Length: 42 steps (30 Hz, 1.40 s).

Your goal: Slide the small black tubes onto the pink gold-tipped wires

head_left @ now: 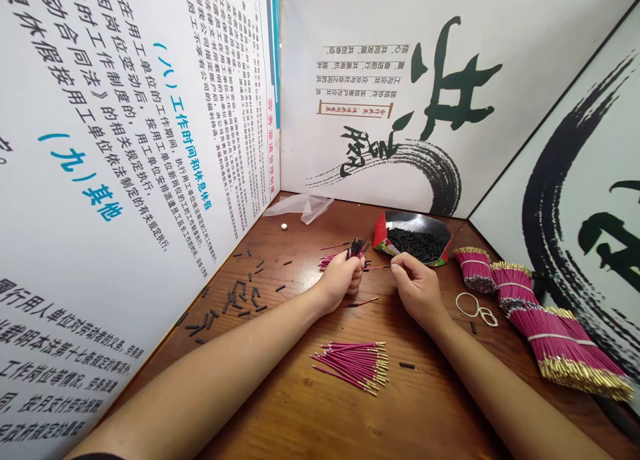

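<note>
My left hand (343,283) is closed around an upright bunch of black tubes (357,248); whether wires run inside them I cannot tell. To its right, my right hand (415,287) pinches a thin magenta wire (379,268), which points toward the left fist. Behind the left hand lies a pile of magenta wires (327,263), partly hidden by it. A single wire with a black sleeve (363,303) rests below the hands. Nearer to me, magenta wires with gold-coloured ends (353,365) are fanned out on the wooden table (280,387).
Loose black tubes (240,297) lie scattered at left. A red-sided box (383,237) of black tubes stands behind my right hand. Banded wire bundles (570,340) line the right side, near white rubber bands (467,305). A plastic bag (303,207) lies at the back; printed panels enclose the table.
</note>
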Each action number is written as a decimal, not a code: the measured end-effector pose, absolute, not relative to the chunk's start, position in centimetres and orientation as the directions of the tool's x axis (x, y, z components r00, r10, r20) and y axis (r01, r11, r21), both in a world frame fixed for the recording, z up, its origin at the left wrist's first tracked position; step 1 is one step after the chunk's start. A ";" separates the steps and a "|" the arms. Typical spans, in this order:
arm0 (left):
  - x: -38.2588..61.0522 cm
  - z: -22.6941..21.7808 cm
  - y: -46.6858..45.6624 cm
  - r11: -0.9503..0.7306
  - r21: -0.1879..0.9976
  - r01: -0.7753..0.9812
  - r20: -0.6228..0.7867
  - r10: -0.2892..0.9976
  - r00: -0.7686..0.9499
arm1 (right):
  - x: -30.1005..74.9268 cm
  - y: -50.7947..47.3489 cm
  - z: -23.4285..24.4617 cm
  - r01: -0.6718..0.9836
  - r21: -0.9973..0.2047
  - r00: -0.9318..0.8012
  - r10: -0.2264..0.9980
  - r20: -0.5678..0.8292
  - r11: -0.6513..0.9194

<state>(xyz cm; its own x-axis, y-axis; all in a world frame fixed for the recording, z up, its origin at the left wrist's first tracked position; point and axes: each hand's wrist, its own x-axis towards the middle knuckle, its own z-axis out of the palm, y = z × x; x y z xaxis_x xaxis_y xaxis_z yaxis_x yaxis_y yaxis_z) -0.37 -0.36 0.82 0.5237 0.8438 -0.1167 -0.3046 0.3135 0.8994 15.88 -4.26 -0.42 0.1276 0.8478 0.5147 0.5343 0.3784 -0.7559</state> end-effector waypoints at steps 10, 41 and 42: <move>-0.3 0.7 -0.2 0.332 0.898 -0.290 -0.144 0.841 0.521 | 16.3 -4.0 -1.1 0.448 -0.824 0.162 0.875 0.456 0.346; -0.5 0.7 -0.1 0.313 0.933 -0.181 -0.126 0.751 0.649 | 15.1 -4.3 -0.5 0.457 -0.815 0.136 0.877 0.460 0.357; -0.5 0.8 -0.2 0.321 0.930 -0.179 -0.134 0.749 0.649 | 15.2 -4.3 -0.5 0.455 -0.816 0.143 0.875 0.463 0.357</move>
